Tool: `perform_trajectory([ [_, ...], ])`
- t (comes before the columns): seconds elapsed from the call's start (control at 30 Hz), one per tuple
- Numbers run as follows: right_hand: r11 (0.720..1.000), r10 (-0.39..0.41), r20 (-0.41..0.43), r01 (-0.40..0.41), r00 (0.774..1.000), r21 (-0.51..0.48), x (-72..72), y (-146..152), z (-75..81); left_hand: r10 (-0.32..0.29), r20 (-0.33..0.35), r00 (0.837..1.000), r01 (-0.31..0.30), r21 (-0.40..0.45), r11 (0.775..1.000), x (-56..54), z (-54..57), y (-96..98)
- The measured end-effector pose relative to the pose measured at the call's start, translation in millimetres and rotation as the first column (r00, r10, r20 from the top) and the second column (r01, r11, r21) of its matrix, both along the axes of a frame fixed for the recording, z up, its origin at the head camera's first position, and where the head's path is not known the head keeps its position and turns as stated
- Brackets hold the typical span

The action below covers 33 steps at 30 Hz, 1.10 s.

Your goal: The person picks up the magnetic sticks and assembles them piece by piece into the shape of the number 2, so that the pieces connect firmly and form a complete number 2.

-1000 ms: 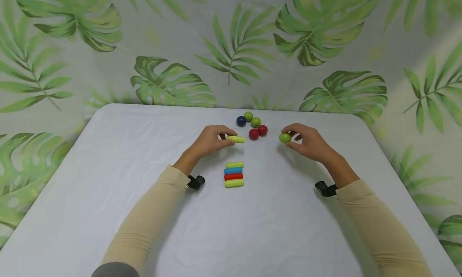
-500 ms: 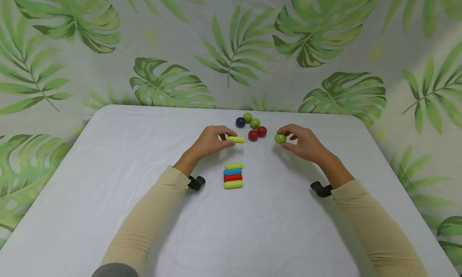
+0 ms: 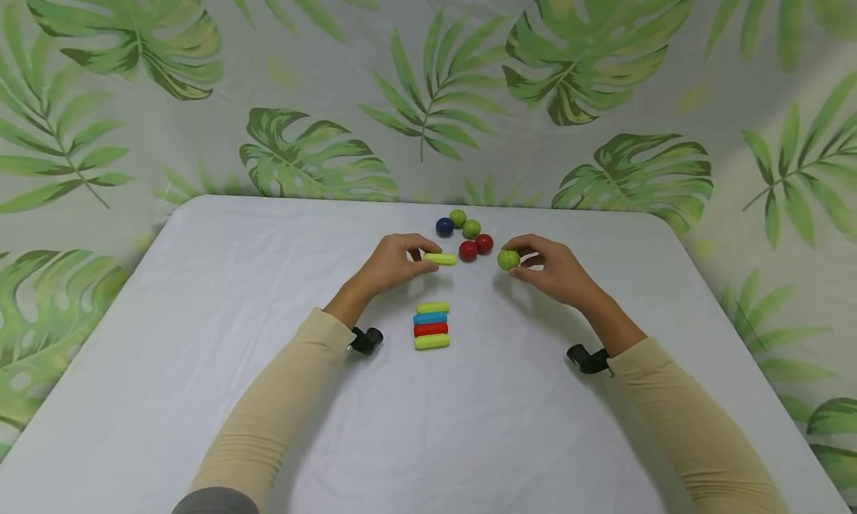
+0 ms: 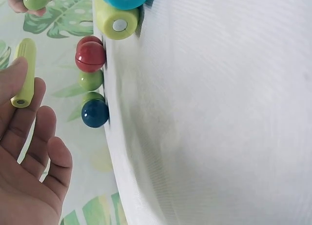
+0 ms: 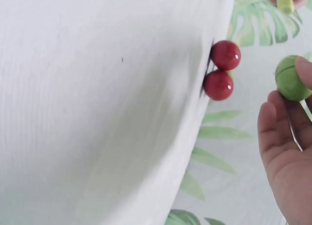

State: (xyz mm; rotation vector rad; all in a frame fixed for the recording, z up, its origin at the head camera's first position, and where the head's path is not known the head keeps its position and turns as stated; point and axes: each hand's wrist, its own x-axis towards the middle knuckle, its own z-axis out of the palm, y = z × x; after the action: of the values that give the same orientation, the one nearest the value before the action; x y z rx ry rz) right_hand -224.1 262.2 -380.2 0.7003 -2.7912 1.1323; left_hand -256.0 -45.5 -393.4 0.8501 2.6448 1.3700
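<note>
My left hand (image 3: pixel 393 262) pinches a short yellow-green rod (image 3: pixel 440 259) between thumb and fingers, held level above the table. In the left wrist view, a small grey disc shows in the end of that rod (image 4: pixel 23 73). Facing it from the right, my right hand (image 3: pixel 554 272) grips a green ball (image 3: pixel 508 259) by thumb and fingertips. A thin seam line runs round this ball (image 5: pixel 291 78), seen in the right wrist view. Rod and ball are apart, with a gap of about two ball widths or less between them.
Two red balls (image 3: pixel 468 251), a dark blue ball (image 3: pixel 445 227) and two green balls (image 3: pixel 472 228) lie behind the hands. Nearer, a blue rod (image 3: pixel 430 318) and a red rod (image 3: pixel 431 329) lie between two yellow-green rods (image 3: pixel 431 341) on the white-covered table (image 3: pixel 201 313).
My right hand has moved left with the green ball, closing on the rod. The left hand stays almost in place with the yellow-green rod.
</note>
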Motion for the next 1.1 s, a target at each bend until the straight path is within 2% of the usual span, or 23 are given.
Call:
perform_trajectory([
  [0.33,1.0,-0.009,0.021,0.009,1.0,-0.014,3.5,-8.6,-3.0,-0.007,-0.008,1.0,0.007,-0.001,1.0,0.9,-2.5,3.6],
  [0.57,1.0,0.014,0.042,-0.014,0.999,-0.019,0.4,-15.1,-4.1,0.002,-0.009,1.0,-0.002,-0.016,1.0,3.1,-2.9,7.7],
  [0.73,1.0,0.004,0.062,-0.004,0.998,-0.004,-0.1,-18.9,-4.2,0.0,0.005,1.0,0.0,-0.01,1.0,4.7,-2.2,10.2],
  [1.1,1.0,0.021,0.057,-0.022,0.998,0.015,2.3,-26.0,1.0,-0.01,0.009,1.0,0.01,-0.012,1.0,7.7,0.1,14.2],
])
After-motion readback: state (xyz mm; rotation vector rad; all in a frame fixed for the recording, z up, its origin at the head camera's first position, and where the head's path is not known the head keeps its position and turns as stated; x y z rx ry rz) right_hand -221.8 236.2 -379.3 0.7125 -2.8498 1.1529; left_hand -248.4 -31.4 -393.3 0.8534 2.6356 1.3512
